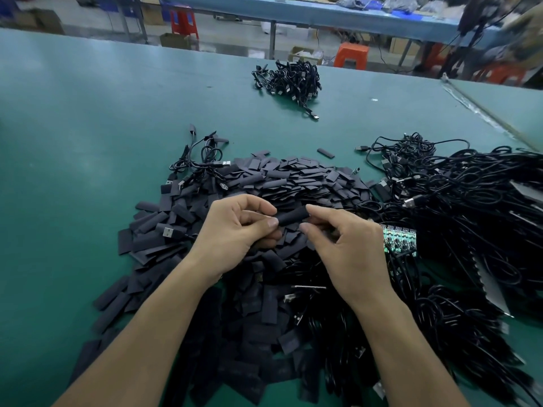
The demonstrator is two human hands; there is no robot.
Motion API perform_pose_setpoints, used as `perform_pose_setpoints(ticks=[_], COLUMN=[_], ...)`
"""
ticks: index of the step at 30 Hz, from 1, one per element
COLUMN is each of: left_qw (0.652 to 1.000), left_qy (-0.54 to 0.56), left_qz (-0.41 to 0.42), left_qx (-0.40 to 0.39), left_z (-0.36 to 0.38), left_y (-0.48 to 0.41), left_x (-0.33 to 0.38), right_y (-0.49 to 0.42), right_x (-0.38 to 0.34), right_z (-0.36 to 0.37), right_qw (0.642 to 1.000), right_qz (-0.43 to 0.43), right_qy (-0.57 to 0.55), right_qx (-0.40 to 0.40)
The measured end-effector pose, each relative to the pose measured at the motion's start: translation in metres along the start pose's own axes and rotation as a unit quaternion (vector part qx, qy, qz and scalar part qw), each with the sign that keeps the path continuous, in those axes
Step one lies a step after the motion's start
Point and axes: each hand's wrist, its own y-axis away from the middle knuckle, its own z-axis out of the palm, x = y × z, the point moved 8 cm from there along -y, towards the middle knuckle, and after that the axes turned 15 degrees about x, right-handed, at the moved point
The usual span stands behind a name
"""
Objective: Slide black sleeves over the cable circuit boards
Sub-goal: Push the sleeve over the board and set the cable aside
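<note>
Progress seems slight: my left hand [235, 230] and right hand [349, 248] pinch one black tube sleeve [292, 216]; tangled black cable heap [470, 207] waits right.

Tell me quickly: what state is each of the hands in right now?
Left hand: pinching the left end of a black sleeve.
Right hand: pinching the right end of the same sleeve.

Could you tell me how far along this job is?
Early, apparently. Done: probably the small cable bundle across the table. In hand: left hand and right hand pinch one black sleeve. Left: a sleeve pile and the large cable tangle, bare green circuit boards showing.
</note>
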Motion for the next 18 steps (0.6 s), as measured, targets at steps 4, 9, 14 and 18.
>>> perform_pose_setpoints(ticks=[4, 9, 14, 18], left_qw=[1.0, 0.999, 0.999, 0.999], left_qy=[-0.004, -0.023, -0.027, 0.015], left_qz=[0.005, 0.023, 0.028, 0.017], left_qx=[0.003, 0.012, 0.024, 0.022], left_z=[-0.001, 0.003, 0.003, 0.001], left_y=[-0.001, 0.0, -0.002, -0.001], left_x=[-0.001, -0.004, -0.007, -0.003], right_y=[0.002, 0.006, 0.008, 0.003], right_x=[0.002, -0.004, 0.0, 0.002], right_z=[0.006, 0.016, 0.018, 0.008], right_qw=[0.998, 0.996, 0.996, 0.999], right_qz=[0.029, 0.0, 0.001, 0.026], right_qy=[-0.032, -0.009, 0.015, -0.01], right_qx=[-0.039, -0.084, -0.091, -0.026])
